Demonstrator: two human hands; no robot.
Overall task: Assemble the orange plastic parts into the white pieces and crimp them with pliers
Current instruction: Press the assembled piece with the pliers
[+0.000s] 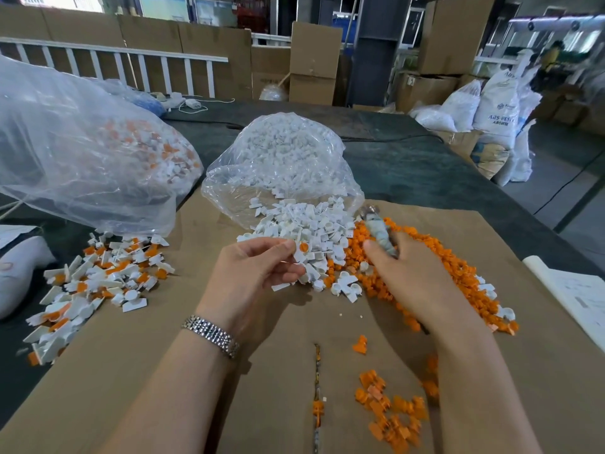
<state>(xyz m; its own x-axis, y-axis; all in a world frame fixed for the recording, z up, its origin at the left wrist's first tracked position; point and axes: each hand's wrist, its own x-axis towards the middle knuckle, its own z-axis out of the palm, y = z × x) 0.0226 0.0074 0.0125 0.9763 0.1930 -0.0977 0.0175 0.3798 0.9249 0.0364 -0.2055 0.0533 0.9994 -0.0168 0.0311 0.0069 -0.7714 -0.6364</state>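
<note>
Pinched between thumb and fingertips of the left hand [258,267] is a white piece [302,252] with an orange part [303,247] already seated in it, held just above the near edge of the white pile [304,224]. At about three o'clock from it, the right hand [409,273] is wrapped around the pliers [379,229], whose taped handles poke up out of the fist; the nose of the tool is blurred, so I can't say whether its jaws are apart or closed.

To my eye the step now is the crimp. It would go best if the piece is turned so the orange face points squarely at the pliers, the fingertips kept back on the white tab and off the joint, and the squeeze firm but short, since thin plastic like this probably cracks if overdone. The orange part looks flush, though it is too small for me to be sure; worth a press with the thumb first.

Loose orange parts [435,273] lie heaped under and beyond the right hand. At nine o'clock from the hands sits a heap of finished pieces [98,276], with a big clear bag [82,152] behind it.

As for writing: a white sack [497,106] off at two o'clock reads "ABS RESIN" as far as I can tell. The printing on the paper [576,296] at three o'clock is too small to read.
</note>
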